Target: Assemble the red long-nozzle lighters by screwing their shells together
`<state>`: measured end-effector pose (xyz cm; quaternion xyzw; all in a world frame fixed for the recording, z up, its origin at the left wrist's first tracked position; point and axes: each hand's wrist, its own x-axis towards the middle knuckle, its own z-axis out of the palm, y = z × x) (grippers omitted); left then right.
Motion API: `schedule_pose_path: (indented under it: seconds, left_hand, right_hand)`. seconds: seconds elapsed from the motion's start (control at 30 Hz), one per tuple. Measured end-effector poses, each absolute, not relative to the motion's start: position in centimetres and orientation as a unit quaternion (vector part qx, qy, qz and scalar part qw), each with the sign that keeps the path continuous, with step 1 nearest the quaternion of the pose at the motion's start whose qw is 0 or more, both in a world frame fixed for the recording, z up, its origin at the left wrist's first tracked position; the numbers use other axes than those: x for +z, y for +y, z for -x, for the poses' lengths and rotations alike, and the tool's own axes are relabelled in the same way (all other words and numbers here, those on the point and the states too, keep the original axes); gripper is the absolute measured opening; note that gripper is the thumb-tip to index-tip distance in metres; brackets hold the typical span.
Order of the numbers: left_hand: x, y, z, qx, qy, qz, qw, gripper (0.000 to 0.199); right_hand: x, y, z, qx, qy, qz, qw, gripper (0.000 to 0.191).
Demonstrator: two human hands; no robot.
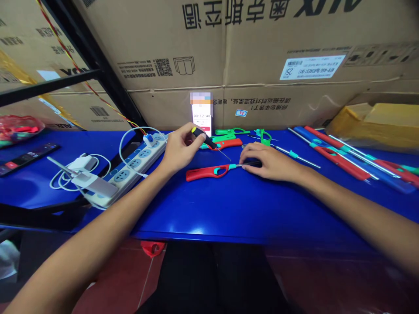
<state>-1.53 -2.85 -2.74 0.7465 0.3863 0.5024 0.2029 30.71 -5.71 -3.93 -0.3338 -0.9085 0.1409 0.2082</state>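
My left hand (183, 148) is closed on a screwdriver (209, 140) with a black and yellow handle; its thin shaft slants down to the right, its tip above the table. Below that tip lies a red long-necked lighter (206, 172) with a teal collar, flat on the blue table (196, 209). The fingers of my right hand (266, 162) are bent and pressed together over the lighter's neck, hiding most of it. A dark piece shows under these fingers; its kind cannot be made out. Behind lie an orange-red lighter (229, 143) and green casing parts (232, 131).
A phone (201, 114) showing a timer leans on a large carton (163, 100). At left are a power strip (137, 161) with chargers and a dark handset (29, 158). Several lighters and metal tubes (340, 159) lie at right, near a yellow-taped package (376, 126).
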Motion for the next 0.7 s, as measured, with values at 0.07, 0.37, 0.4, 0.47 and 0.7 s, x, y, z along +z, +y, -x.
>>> schedule_pose_path:
  seconds: [0.07,0.37,0.4,0.47,0.7]
  left_hand:
    - [-2.72,-2.87,1.56,0.499,0.388,-0.749,0.200,0.015]
    - [-2.68,-2.94,1.63,0.486,0.396,-0.758,0.178,0.015]
    - [-2.69,-2.95,1.61,0.484,0.396,-0.759,0.178,0.015]
    - [-2.73,-2.98,1.57,0.481,0.397,-0.760,0.180,0.016]
    - [-2.66,-3.00,1.61,0.483,0.398,-0.758,0.181,0.016]
  right_hand:
    - [-3.88,-5.73,-30.73,0.143,-0.908,0.335,0.206,0.016]
    - [-3.79,-5.71,-30.76,0.151,-0.907,0.340,0.200,0.018]
    - [-3.79,-5.70,-30.77,0.151,-0.906,0.341,0.200,0.018]
    - [-3.79,-5.70,-30.77,0.151,-0.906,0.341,0.199,0.018]
    - [-3.83,-5.67,-30.80,0.150,-0.907,0.338,0.199,0.018]
